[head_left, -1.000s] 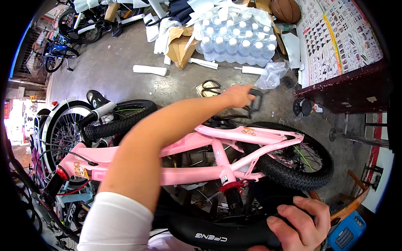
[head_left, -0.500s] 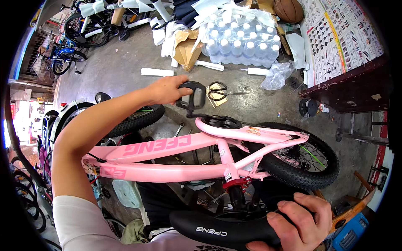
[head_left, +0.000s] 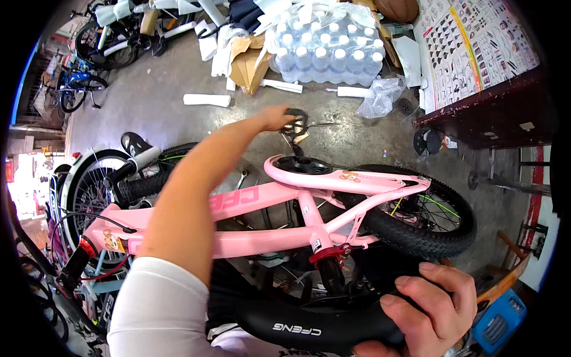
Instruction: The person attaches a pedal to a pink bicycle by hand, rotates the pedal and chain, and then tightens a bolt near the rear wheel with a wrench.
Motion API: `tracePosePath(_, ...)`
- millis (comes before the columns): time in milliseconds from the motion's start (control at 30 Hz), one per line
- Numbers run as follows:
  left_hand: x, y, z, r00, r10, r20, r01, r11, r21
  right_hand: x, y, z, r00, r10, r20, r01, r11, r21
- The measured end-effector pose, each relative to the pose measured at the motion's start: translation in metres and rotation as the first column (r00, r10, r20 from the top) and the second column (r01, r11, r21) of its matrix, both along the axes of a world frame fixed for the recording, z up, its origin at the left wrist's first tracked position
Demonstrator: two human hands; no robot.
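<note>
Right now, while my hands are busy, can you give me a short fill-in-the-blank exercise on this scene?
1. The left hand is at the bike's foot ____.
2. The right hand grips the black seat at its ____ end in the picture.
3. The frame is coloured ____.
4. The seat clamp is coloured ____.

Missing words: pedal; right; pink; red.
</note>
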State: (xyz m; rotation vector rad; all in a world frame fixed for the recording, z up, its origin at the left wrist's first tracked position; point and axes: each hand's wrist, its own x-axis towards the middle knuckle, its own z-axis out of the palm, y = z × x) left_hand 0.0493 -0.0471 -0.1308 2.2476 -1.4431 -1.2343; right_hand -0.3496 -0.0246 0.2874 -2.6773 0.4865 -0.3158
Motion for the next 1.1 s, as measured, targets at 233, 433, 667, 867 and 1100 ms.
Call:
tracePosePath(233, 0.025, 0.068, 0.158, 0.973, 0.050, 0.226, -0.092, 0.979, 0.182, -0.003, 0.007, 0.005, 0.999, 0.044, -0.021, -0.043, 0.999, 0.014)
tracePosePath(433, -0.011, 0.074, 0.235, 0.988, 0.092, -0.127, -0.069, 0.983, 0.173, 0.000, 0.012, 0.003, 0.998, 0.041, -0.043, -0.041, 0.999, 0.002)
tracePosePath(667, -0.113, -0.018, 0.160, 0.929, -0.166, -0.331, 0.112, 0.978, -0.175, -0.001, 0.011, 0.003, 0.999, 0.030, -0.030, -0.030, 0.999, -0.025)
tracePosePath(867, -0.013, -0.025, 0.009, 0.969, -0.159, 0.190, 0.148, 0.986, 0.074, 0.000, 0.003, -0.003, 1.000, 0.022, 0.003, -0.022, 0.999, -0.042)
tracePosePath(1100, 0.028, 0.057, 0.159, 0.982, -0.068, 0.178, 0.017, 0.962, 0.274, 0.000, 0.011, 0.002, 1.000, -0.007, 0.016, 0.007, 1.000, -0.001)
